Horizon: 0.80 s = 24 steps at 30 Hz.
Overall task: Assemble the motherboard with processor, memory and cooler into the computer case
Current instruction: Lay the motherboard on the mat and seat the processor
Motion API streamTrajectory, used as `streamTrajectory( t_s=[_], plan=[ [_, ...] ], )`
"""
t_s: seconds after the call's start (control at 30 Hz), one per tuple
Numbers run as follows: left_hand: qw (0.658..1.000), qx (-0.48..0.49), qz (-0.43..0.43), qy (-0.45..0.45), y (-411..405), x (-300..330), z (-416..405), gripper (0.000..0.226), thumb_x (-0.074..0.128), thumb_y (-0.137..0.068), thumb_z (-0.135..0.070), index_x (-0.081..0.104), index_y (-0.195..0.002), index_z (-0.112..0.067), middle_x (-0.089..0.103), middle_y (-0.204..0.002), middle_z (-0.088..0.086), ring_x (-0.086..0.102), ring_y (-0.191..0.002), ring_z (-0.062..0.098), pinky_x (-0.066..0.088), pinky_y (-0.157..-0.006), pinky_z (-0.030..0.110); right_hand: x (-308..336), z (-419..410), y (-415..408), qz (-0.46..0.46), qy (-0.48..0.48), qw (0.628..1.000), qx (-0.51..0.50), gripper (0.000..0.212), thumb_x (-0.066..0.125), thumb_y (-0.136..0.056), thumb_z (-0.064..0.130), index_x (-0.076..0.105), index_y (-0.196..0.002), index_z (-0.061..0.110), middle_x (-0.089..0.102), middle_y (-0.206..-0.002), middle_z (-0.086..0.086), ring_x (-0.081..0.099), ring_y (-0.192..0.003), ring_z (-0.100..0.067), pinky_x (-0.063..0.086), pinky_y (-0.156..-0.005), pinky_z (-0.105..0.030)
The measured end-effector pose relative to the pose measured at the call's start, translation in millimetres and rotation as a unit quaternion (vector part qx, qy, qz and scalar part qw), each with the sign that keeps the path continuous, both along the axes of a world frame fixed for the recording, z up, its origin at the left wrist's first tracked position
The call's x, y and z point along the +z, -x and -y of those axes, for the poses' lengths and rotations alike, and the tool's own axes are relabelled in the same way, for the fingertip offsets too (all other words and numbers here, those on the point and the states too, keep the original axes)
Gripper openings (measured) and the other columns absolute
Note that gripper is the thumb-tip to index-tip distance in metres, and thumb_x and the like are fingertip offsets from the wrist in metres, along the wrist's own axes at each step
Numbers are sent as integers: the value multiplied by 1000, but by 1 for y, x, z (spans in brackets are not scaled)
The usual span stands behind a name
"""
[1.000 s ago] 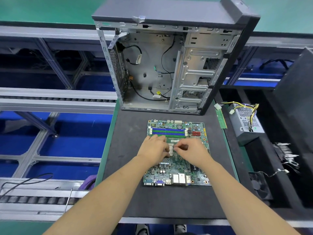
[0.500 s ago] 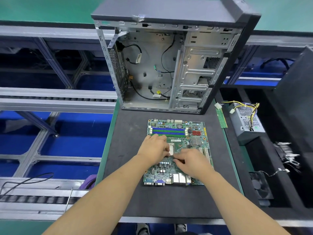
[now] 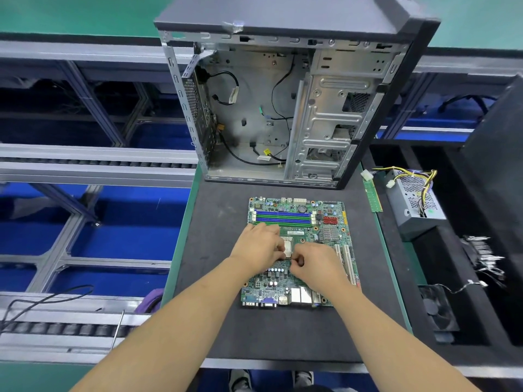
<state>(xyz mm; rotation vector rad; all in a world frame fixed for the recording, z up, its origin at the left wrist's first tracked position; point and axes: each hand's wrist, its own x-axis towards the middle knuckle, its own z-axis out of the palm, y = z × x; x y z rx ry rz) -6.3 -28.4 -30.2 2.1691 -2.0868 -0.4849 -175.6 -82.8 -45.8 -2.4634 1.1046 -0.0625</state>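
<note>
The green motherboard [image 3: 325, 215] lies flat on the black mat in front of the open computer case [image 3: 254, 123]. Its processor socket [image 3: 287, 246] shows a silver square between my hands. My left hand [image 3: 257, 246] covers the socket's left side, with bent fingers gripping the socket frame. My right hand [image 3: 317, 267] pinches the thin socket lever [image 3: 291, 259] at the socket's near edge. The blue and green memory slots [image 3: 283, 216] are uncovered. A loose memory stick [image 3: 373, 196] lies at the mat's right edge.
A power supply [image 3: 416, 202] with yellow cables sits in the black tray at the right, with a finned metal part [image 3: 481, 250] and a black fan [image 3: 435, 309] nearer me. Roller conveyor rails [image 3: 85, 165] run along the left. Loose cables hang inside the case.
My right hand has slid toward me, from the socket's right side to its near edge, uncovering the small heatsink and white slots. My left hand has stayed on the socket.
</note>
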Motion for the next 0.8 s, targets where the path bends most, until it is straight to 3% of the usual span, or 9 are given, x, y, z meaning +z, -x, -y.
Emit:
streamTrajectory(
  t_s=[0.23, 0.5, 0.63, 0.7, 0.8],
  plan=[
    [1000, 0, -4, 4, 0, -1, 0, 25, 61, -95, -43, 73, -110, -27, 55, -107, -8, 48, -106, 18, 35, -99, 38, -5, 0, 0, -5, -5, 1000, -5, 14, 64, -87, 21, 68, -74, 16, 61, -75, 3, 57, -72, -19, 49, -80, -36],
    [1000, -2, -7, 21, 0, -8, 2, 23, 61, -95, -42, 73, -108, -26, 55, -108, -7, 49, -106, 19, 35, -96, 36, -11, 0, 4, 51, -36, 997, -34, 10, 71, -93, 23, 78, -89, 18, 61, -82, 9, 60, -79, -18, 47, -89, -38],
    [999, -27, 20, 32, -3, -13, 1, 27, 55, -98, -44, 71, -112, -27, 55, -109, -7, 49, -105, 19, 35, -94, 35, -10, 2, 3, 38, -42, 998, -22, 13, 68, -95, 24, 77, -89, 18, 55, -79, 13, 56, -78, -16, 47, -85, -35],
    [997, -52, 34, 49, -6, -15, -2, 33, 48, -100, -48, 71, -110, -27, 55, -108, -7, 48, -103, 19, 36, -93, 36, -6, 4, 5, 54, -39, 997, -30, 17, 64, -96, 24, 76, -85, 16, 57, -77, 10, 55, -77, -15, 46, -76, -32],
    [991, -34, 22, 125, -7, -17, -7, 36, 42, -102, -47, 71, -109, -25, 57, -106, -7, 49, -100, 18, 39, -92, 37, 1, 10, 11, 132, 51, 984, -104, 15, 65, -95, 22, 74, -86, 14, 58, -75, 6, 52, -76, -18, 42, -69, -33]
  ],
)
